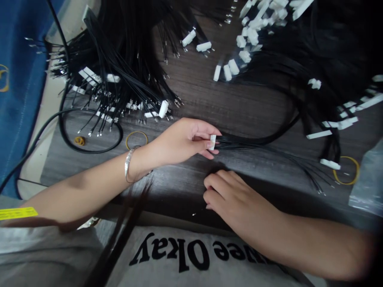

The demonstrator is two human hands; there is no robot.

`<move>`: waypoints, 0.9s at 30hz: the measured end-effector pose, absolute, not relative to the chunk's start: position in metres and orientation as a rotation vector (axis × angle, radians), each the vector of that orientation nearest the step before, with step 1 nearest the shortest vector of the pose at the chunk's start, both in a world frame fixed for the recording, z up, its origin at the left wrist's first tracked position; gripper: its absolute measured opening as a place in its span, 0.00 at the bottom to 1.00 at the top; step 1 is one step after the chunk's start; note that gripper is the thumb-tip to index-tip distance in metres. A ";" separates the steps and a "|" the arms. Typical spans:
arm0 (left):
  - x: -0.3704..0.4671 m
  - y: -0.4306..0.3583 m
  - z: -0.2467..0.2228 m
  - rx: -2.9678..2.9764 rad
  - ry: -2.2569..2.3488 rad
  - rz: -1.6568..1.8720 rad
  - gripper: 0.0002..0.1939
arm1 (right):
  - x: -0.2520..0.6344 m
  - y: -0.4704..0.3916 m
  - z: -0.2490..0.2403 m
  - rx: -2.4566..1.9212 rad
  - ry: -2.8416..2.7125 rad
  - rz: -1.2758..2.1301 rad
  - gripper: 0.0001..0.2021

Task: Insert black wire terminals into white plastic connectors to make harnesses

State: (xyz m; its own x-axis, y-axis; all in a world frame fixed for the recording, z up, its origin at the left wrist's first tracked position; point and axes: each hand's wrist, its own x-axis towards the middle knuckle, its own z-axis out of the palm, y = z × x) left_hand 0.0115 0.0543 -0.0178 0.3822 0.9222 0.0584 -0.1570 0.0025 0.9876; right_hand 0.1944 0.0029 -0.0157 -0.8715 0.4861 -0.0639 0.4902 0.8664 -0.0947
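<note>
A: Right, left hand (182, 139) first. Pinching what?

B: Pinching a white plastic connector (212, 142) between thumb and fingertips, at the end of a bundle of thin black wires (254, 141). Resting over the dark wood-grain tabletop (209, 99), silver bangle (129, 163) on the wrist.

A: And the bundle?

B: Running off rightward from the connector, curving up toward the big heap of black wire harnesses (329, 59) at upper right. Some loose strands fanning out low and right, bare metal tips showing.

A: Right hand (230, 195)?

B: Just below the connector, knuckles up, fingers curled under against the table. Holding anything? Cannot tell; fingertips hidden.

A: Around them?

B: Another heap of harnesses (119, 71) at upper left, white housings scattered through. Yellow rubber band (137, 139) just left of the left hand, a second one (347, 169) far right beside a clear plastic bag (368, 179). Grey shirt with black lettering (191, 251) along the bottom edge.
</note>
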 end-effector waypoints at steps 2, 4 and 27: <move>0.010 0.055 -0.016 1.253 0.783 0.985 0.10 | 0.197 0.012 -0.004 0.861 3.004 -0.310 0.06; 0.008 0.055 -0.013 1.234 0.777 0.952 0.09 | 0.202 0.024 0.014 1.036 3.050 -0.489 0.04; 0.010 0.053 -0.007 1.307 0.871 0.886 0.08 | 0.209 0.055 0.035 1.390 3.306 -0.310 0.05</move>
